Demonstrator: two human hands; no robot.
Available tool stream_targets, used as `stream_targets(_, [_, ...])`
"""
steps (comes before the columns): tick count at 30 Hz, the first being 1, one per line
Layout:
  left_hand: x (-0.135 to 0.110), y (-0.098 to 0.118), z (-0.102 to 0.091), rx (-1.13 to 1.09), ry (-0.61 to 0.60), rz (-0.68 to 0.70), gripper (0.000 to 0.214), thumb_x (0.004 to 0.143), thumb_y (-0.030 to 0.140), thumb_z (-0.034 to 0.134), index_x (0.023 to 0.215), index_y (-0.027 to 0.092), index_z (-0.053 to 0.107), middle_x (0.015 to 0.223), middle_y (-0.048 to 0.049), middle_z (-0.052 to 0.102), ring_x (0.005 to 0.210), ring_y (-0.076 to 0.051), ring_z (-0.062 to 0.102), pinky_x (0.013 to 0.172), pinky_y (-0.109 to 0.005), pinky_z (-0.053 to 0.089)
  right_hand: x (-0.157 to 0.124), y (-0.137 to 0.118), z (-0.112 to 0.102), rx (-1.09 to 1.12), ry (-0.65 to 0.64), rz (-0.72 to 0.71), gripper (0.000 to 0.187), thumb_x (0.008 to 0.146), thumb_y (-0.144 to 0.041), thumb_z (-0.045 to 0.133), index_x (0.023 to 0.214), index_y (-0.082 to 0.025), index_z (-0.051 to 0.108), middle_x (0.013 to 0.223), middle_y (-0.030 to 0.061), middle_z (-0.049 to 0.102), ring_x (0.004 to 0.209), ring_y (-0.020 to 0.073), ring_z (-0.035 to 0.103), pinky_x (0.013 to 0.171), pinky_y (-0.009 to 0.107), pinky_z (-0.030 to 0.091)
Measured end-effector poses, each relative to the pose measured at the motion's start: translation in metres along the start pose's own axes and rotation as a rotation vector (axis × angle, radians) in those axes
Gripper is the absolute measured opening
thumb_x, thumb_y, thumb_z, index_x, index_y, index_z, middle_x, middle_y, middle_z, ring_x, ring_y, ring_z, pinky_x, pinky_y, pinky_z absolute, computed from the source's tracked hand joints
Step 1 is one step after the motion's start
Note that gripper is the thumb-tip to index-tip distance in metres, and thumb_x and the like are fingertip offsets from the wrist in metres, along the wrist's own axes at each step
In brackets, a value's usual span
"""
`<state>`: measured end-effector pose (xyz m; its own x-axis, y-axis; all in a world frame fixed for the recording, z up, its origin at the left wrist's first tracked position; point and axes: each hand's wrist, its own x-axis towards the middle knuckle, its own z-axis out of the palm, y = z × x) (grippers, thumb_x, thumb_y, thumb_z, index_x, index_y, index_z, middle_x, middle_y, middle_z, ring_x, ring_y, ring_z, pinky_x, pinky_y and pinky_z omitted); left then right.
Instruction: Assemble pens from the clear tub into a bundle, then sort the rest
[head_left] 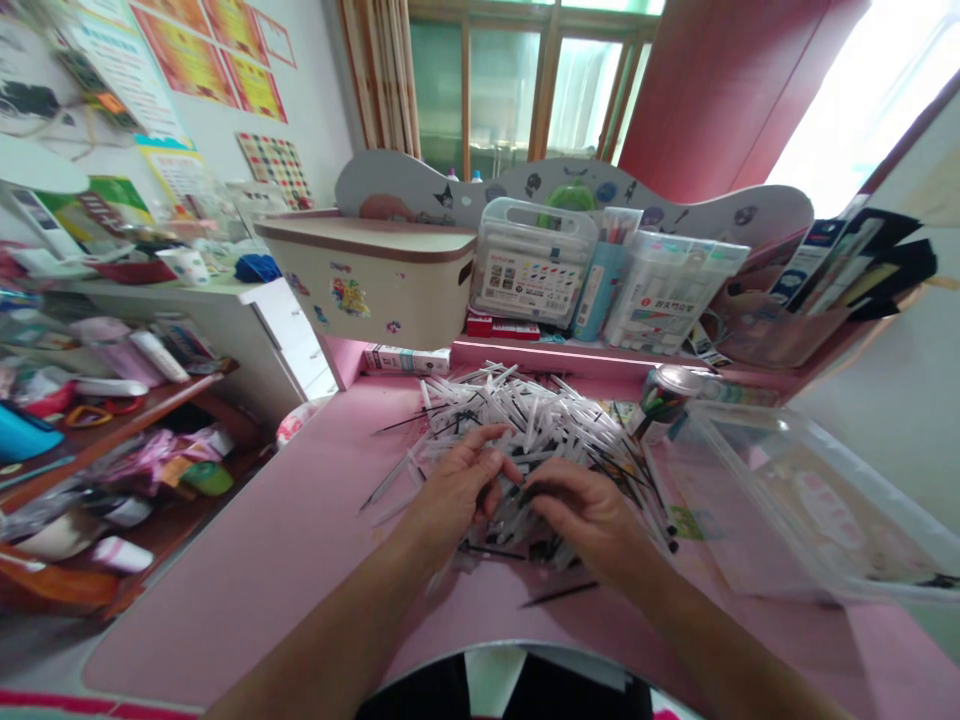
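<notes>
My left hand (474,478) and my right hand (581,505) are close together over a heap of slim white and clear pen-like tubes (536,410). Thumb and fingers are pinched together on each hand. Something small and dark shows at the right fingertips, too blurred to name; what the left fingers grip is mostly hidden. Thin black-tipped sticks (660,500) are mixed into the heap and stick out on its right. One dark stick (561,595) lies alone on the pink table (300,560), nearer to me than the right hand.
A clear plastic bin (757,440) stands on the right, beside a lidded jar of pens (667,392). Behind the heap, a shelf bears a cream lidded box (382,285), marker cases (536,265) and a pen holder (787,335). A cluttered wooden rack (142,410) is at left.
</notes>
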<state>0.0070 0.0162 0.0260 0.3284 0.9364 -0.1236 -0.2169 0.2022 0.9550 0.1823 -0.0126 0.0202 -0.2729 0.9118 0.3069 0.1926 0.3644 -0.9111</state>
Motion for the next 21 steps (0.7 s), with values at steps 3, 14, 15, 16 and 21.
stream_targets(3, [-0.003, -0.002, 0.002, 0.072, -0.144, -0.03, 0.034, 0.089, 0.041, 0.056, 0.112, 0.016, 0.06, 0.078, -0.0015, 0.064, 0.043, -0.004, 0.035, 0.038, -0.015, 0.024, 0.008, 0.009, -0.013, 0.323, 0.31, 0.148, 0.012, 0.081, -0.028, 0.069, 0.091, -0.022, 0.069, 0.08, -0.0016, 0.068, 0.067, 0.0126, 0.059, 0.067, 0.026, 0.048])
stream_targets(14, [-0.008, -0.005, 0.003, 0.33, -0.253, 0.057, 0.027, 0.091, 0.038, 0.056, 0.101, 0.017, 0.07, 0.072, -0.0017, 0.063, 0.048, -0.007, 0.038, 0.045, -0.02, 0.027, 0.01, 0.008, -0.021, 0.228, 0.208, 0.195, 0.014, 0.076, -0.028, 0.071, 0.087, -0.02, 0.073, 0.083, 0.0013, 0.07, 0.077, 0.016, 0.063, 0.075, 0.029, 0.051])
stream_targets(15, [-0.008, -0.004, 0.003, 0.355, -0.251, 0.065, 0.026, 0.091, 0.037, 0.055, 0.1, 0.017, 0.071, 0.072, -0.0015, 0.063, 0.048, -0.007, 0.038, 0.046, -0.02, 0.027, 0.01, 0.007, -0.022, 0.207, 0.199, 0.19, 0.014, 0.076, -0.028, 0.071, 0.087, -0.02, 0.073, 0.083, 0.0014, 0.07, 0.078, 0.0162, 0.063, 0.076, 0.029, 0.051])
stream_targets(16, [-0.008, -0.004, 0.003, 0.376, -0.247, 0.07, 0.026, 0.092, 0.037, 0.055, 0.099, 0.017, 0.07, 0.071, -0.0013, 0.063, 0.048, -0.007, 0.038, 0.046, -0.02, 0.027, 0.01, 0.006, -0.022, 0.186, 0.193, 0.185, 0.013, 0.075, -0.027, 0.071, 0.086, -0.02, 0.073, 0.082, 0.0013, 0.07, 0.079, 0.0164, 0.064, 0.077, 0.029, 0.051])
stream_targets(21, [-0.01, -0.001, 0.005, 0.432, -0.234, 0.087, 0.026, 0.092, 0.035, 0.052, 0.091, 0.016, 0.07, 0.07, -0.0014, 0.062, 0.048, -0.008, 0.039, 0.047, -0.021, 0.028, 0.011, 0.006, -0.024, 0.105, 0.17, 0.157, 0.013, 0.076, -0.027, 0.07, 0.086, -0.019, 0.073, 0.081, 0.0015, 0.071, 0.078, 0.0175, 0.065, 0.076, 0.03, 0.052])
